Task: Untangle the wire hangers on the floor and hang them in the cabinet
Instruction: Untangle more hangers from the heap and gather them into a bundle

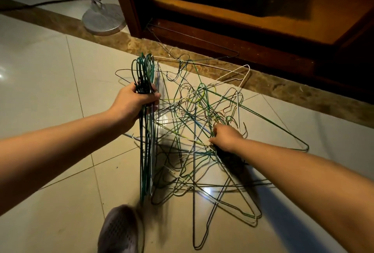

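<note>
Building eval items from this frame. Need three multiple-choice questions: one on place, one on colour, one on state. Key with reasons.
1. Where does the round metal base stand?
A. on the floor, left of the cabinet
B. inside it
C. on a chair

2. What colour is most of the bundle in the left hand?
A. red
B. green
C. orange

3. How is the tangled pile?
A. hung in the cabinet
B. stacked flat
C. knotted on the floor

Key: A, the base sits on tile beside the cabinet's left edge; B, the gripped wires are mostly green; C, the pile sprawls on the tiles with the right hand in it.
</note>
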Demonstrator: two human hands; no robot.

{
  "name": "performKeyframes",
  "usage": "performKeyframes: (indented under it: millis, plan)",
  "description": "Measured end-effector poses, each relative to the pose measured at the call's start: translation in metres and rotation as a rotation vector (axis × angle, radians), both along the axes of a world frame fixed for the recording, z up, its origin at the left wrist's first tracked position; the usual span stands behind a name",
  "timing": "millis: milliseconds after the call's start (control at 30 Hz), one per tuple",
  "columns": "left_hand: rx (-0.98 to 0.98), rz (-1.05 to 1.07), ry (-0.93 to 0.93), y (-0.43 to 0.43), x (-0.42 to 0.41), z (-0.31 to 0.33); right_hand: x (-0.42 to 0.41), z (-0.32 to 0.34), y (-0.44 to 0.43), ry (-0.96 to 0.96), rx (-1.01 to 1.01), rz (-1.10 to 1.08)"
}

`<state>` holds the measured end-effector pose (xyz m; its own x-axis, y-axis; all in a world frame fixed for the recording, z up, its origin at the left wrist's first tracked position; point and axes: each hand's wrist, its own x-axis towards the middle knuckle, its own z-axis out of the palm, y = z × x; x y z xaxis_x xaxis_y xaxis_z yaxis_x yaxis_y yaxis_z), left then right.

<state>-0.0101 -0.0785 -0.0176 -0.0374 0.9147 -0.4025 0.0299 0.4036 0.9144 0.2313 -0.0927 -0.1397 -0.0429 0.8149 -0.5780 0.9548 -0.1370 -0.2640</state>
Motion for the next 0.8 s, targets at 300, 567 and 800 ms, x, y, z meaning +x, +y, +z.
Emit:
performKeyframes:
  millis: [300,567,800]
  plan:
    - [0.03,0.022,-0.011,0.003,0.007,-0.001,0.024,0.003,0.021,0.031,0.243,-0.248]
    - [0.027,0.028,0.014,0.002,0.013,-0.004,0.058,0.001,-0.006,-0.096,0.273,0.216]
    - [0.031,0.014,0.017,-0.001,0.023,-0.004,0.072,0.006,-0.018,-0.184,0.36,0.117]
